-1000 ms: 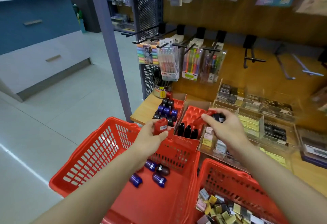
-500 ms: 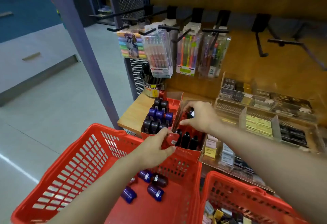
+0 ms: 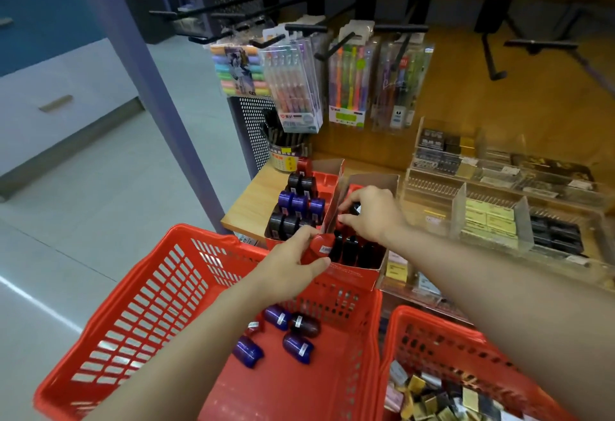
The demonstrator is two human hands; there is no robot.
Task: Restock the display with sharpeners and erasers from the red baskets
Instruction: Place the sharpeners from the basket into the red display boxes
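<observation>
Head view
Left hand point(image 3: 289, 266): curled round a red sharpener point(image 3: 318, 249), held at the near-left corner of the right display box point(image 3: 355, 276).
Right hand point(image 3: 375, 213): fingertips pinched on a black sharpener point(image 3: 354, 209), over the middle of the same box.
Right display box: black sharpeners stood along its near edge; red slots bare behind.
Left display box point(image 3: 327, 178): black and purple sharpeners in rows.
Left red basket point(image 3: 139, 307): loose purple sharpeners point(image 3: 296, 347) on its floor near the far wall.
Right red basket point(image 3: 429, 330): erasers point(image 3: 429, 397) heaped at its near edge.
Handling, judged: sharpeners looked light, rigid, smooth plastic, likely slippery; best pinched across the flat sides. Erasers looked light, wrapped, grippable.
</observation>
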